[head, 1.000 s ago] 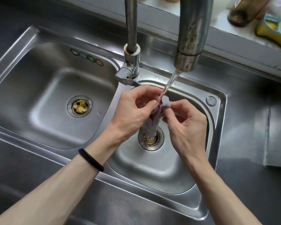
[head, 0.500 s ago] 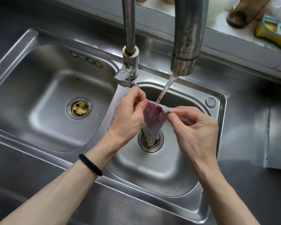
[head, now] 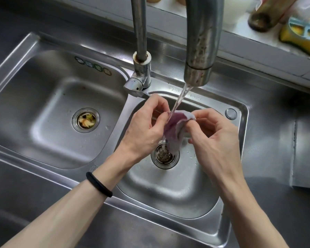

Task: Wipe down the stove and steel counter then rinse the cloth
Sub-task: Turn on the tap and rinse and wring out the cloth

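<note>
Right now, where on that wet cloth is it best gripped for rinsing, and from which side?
By its top edge, pinched from both sides, as the left hand and right hand do: the cloth hangs limp under the stream, so side pinches likely spread it open.

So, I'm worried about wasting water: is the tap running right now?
On: a stream falls from the spout onto the cloth.

Cloth (head: 175, 127) between left hand (head: 143, 130) and right hand (head: 216, 138), under spout (head: 200, 68), above right drain (head: 162, 157); scraps (head: 86, 120) in left drain (head: 76, 127).
</note>
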`<state>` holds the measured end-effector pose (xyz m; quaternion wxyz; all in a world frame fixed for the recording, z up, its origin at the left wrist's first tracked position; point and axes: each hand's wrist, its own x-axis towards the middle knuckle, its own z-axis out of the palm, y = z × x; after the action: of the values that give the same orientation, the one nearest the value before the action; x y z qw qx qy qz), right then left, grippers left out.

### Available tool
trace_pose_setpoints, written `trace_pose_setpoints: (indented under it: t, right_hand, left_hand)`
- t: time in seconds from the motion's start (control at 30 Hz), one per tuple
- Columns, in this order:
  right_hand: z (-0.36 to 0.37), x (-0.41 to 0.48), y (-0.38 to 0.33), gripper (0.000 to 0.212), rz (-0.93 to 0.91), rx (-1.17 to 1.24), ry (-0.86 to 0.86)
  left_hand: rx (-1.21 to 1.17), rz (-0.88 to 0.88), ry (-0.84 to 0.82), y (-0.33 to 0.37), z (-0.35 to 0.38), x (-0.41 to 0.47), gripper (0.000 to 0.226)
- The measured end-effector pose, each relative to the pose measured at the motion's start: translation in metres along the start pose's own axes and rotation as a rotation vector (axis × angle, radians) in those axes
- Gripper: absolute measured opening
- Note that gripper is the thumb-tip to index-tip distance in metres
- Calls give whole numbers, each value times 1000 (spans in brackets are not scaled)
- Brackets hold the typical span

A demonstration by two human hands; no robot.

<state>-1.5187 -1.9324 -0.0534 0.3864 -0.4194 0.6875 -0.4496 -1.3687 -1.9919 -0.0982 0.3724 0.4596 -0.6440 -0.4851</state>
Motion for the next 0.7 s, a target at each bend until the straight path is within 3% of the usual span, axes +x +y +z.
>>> trace_pose_setpoints:
  t: [0.1, 0.23, 0.33, 0.37, 0.43, 0.53, 0.63, 0.7]
  right_hand:
    - [8, -2, -9, 12, 6, 184, -117]
    - [18, -3, -14, 12, 7, 180, -151]
    - [22, -6, -18, 16, -26, 149, -155]
    - [23, -9, -19, 15, -29, 161, -166]
    - [23, -15, -21, 11, -11, 244, -201]
    - [22, -26, -25, 11, 41, 450, -243]
    - [17, -27, -27, 10, 67, 588, -249]
    - [12, -18, -20, 12, 173, 650, -166]
  left_hand:
    - [-136, -242, -45, -13, 2, -6, 25]
    - [-361, -817, 34, -26, 12, -13, 39]
    - [-560, -1066, 6, -29, 20, -11, 58]
    - [-658, -1115, 36, -30, 22, -8, 61]
    - [-808, -1168, 145, -31, 25, -3, 42]
    - [-946, -1159, 274, -38, 32, 1, 32]
    - [-893, -1146, 255, -44, 35, -2, 46]
    - [-829, -1107, 222, -43, 36, 3, 37]
